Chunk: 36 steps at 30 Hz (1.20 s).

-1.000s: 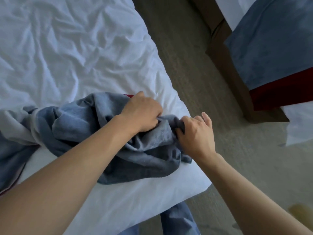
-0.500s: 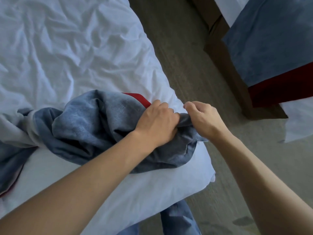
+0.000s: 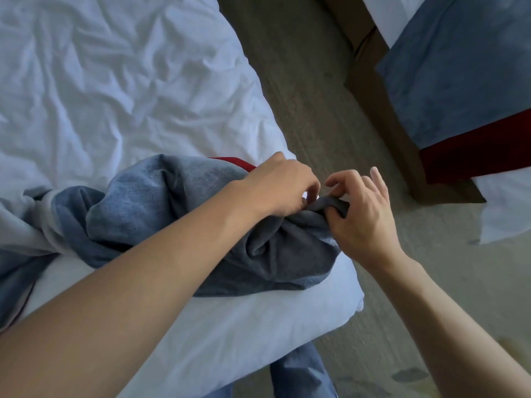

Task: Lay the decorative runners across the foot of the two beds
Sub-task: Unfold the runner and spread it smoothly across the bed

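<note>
Bunched at centre frame on the near corner of a white-sheeted bed: a blue runner with a red edge showing at its top. Left hand, fingers curled, pinching a fold of the fabric near the bed's right edge. Right hand just beside it, thumb and bent fingers gripping the same dark fold, index finger lifted straight. At upper right of the frame, across a strip of carpet, a second bed already draped with a second runner, blue with a red band, above a wooden frame.
</note>
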### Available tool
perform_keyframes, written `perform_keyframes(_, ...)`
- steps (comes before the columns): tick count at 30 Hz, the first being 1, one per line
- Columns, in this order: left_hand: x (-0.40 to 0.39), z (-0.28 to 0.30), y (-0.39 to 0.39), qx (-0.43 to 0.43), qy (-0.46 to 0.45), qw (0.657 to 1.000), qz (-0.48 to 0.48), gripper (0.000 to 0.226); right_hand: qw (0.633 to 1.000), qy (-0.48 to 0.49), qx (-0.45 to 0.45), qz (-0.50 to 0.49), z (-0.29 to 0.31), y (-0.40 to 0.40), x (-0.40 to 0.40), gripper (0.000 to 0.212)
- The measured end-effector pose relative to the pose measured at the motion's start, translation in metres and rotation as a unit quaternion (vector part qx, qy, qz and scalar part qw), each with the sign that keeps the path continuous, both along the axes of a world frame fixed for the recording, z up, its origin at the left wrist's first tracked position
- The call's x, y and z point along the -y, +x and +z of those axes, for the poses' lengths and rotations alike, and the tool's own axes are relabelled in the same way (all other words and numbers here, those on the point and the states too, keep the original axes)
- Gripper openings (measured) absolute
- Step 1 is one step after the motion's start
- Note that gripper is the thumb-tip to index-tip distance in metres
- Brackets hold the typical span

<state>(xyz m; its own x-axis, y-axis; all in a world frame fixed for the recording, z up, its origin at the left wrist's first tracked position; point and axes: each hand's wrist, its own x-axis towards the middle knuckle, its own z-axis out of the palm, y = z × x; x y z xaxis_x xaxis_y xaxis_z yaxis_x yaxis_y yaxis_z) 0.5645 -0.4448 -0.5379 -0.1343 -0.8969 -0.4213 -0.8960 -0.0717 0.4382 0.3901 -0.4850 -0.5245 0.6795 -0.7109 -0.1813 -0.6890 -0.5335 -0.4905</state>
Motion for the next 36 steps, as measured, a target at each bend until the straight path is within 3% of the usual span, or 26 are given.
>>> perform_keyframes(2,-0.003,-0.004,-0.002,-0.021,-0.023,0.999,0.020,0.010,1.000,0.008,-0.008,0.004,0.000,0.003,0.005,0.044)
perform_keyframes(6,-0.010,-0.009,-0.001,-0.098,0.019,0.994,0.046,0.017,0.999,0.001,0.051,0.005,0.003,0.021,0.007,0.042)
perform_keyframes(9,-0.008,-0.006,0.008,-0.131,0.044,0.987,0.077,0.005,0.997,-0.022,0.078,-0.014,0.004,0.020,0.007,0.041)
perform_keyframes(12,-0.003,0.001,0.023,-0.067,0.030,0.995,0.067,0.014,0.997,-0.034,0.047,-0.045,0.003,0.007,0.008,0.041)
perform_keyframes(17,-0.003,0.005,0.018,0.063,-0.125,0.990,0.023,0.009,0.995,-0.043,-0.056,-0.067,0.002,0.000,0.015,0.036)
perform_keyframes(22,-0.013,0.003,0.009,0.139,-0.210,0.967,0.029,0.016,0.996,0.068,-0.053,-0.004,0.015,0.025,0.027,0.012)
perform_keyframes(28,-0.020,0.004,0.018,0.087,-0.145,0.985,0.033,0.023,0.997,0.030,-0.061,0.034,0.012,0.028,0.032,0.010)
perform_keyframes(33,-0.023,0.007,0.026,0.195,-0.058,0.979,0.027,0.033,0.985,0.011,-0.171,-0.018,-0.006,-0.014,0.036,0.014)
perform_keyframes(36,-0.030,0.007,0.019,0.210,-0.076,0.975,0.009,0.019,0.982,0.050,-0.179,-0.019,-0.017,-0.008,0.031,0.026)
